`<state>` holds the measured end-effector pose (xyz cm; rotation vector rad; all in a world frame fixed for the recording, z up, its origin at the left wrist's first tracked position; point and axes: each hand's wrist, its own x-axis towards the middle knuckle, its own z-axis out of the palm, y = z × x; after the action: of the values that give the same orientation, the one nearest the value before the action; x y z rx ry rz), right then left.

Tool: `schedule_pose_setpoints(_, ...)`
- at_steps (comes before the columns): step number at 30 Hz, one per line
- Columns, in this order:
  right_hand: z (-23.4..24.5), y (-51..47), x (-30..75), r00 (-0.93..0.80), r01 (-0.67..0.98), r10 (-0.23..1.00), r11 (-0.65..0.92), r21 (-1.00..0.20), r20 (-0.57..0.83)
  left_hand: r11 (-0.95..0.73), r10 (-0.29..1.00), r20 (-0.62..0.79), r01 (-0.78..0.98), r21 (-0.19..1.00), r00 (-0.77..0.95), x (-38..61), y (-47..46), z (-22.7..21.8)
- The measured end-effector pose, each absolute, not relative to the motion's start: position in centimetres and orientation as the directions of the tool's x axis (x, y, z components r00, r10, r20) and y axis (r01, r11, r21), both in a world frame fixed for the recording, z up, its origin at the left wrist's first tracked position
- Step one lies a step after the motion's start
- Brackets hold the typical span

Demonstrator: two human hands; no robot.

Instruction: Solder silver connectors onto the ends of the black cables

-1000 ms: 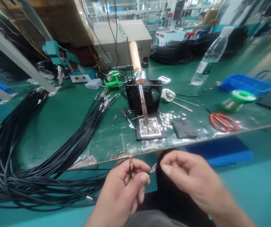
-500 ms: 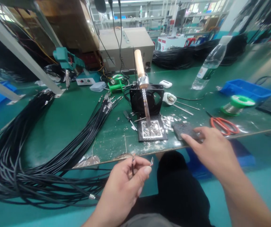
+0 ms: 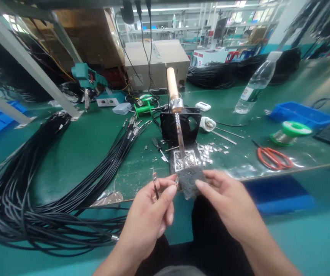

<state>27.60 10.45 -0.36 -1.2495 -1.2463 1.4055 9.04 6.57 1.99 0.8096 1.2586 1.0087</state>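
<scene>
My left hand (image 3: 153,211) is closed on a thin black cable (image 3: 155,186) whose stripped, coppery end sticks up above the fingers. A small shiny piece shows at its thumb and fingertip, too small to name. My right hand (image 3: 228,199) grips a dark grey, rough-surfaced flat pad (image 3: 192,182) by its right side, at the bench's front edge. The pad's left edge is beside the left fingertips; I cannot tell whether they touch. Just behind it, a wooden-handled soldering iron (image 3: 174,90) leans tip-down over a framed tray (image 3: 176,163) of small metal pieces.
Black cable bundles (image 3: 96,168) cover the left side. Behind the iron stands a black fan frame (image 3: 196,130). Orange-handled scissors (image 3: 274,158), a green solder spool (image 3: 293,132), a blue bin (image 3: 302,115) and a plastic bottle (image 3: 255,86) are on the right. A small screwdriver (image 3: 159,149) lies left of the tray.
My right hand has lifted the grey pad from the bench beside the tray and brought it left and nearer, up to my left hand. The left hand keeps its hold on the cable.
</scene>
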Motion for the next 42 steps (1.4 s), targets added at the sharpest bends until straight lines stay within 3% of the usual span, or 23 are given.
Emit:
schedule_pose_setpoints(7, 0.2, 10.1, 26.1, -0.030, 0.089, 0.997, -0.069, -0.994, -0.072, 0.192, 0.978, -0.195, -0.039, 0.981, -0.077, 9.1, 5.7, 2.1)
schedule_pose_setpoints(15, -0.1, 8.2, 25.6, 0.051, 0.398, 0.981, 0.150, -0.905, 0.185, 0.163, 0.986, -0.162, 0.015, 0.987, -0.047, 9.7, 4.0, 2.2)
schedule_pose_setpoints(18, -0.3, 7.7, 25.8, 0.033, 0.435, 0.977, 0.174, -0.883, 0.209, 0.173, 0.984, -0.171, 0.032, 0.984, -0.048, 9.8, 3.6, 2.4)
schedule_pose_setpoints(26, 0.3, 8.4, 25.7, 0.035, 0.381, 0.994, 0.087, -0.921, 0.108, 0.157, 0.985, -0.155, 0.026, 0.987, -0.074, 9.8, 4.2, 2.8)
schedule_pose_setpoints(31, -0.2, 8.2, 26.3, -0.034, 0.238, 0.999, -0.020, -0.971, -0.029, 0.222, 0.973, -0.220, 0.019, 0.975, -0.063, 9.4, 4.4, 1.7)
schedule_pose_setpoints(34, -0.3, 8.9, 28.3, 0.066, 0.198, 0.995, -0.084, -0.977, -0.072, 0.272, 0.962, -0.270, 0.028, 0.962, -0.047, 9.1, 4.3, 1.2)
schedule_pose_setpoints(37, 0.2, 11.0, 31.2, 0.250, 0.372, 0.968, -0.088, -0.924, 0.009, 0.315, 0.949, -0.315, -0.007, 0.949, -0.011, 9.1, 4.3, 1.3)
schedule_pose_setpoints(42, 1.3, 13.2, 35.4, 0.452, 0.632, 0.889, -0.255, -0.732, 0.080, 0.371, 0.927, -0.372, 0.027, 0.928, 0.047, 9.3, 4.2, 1.9)
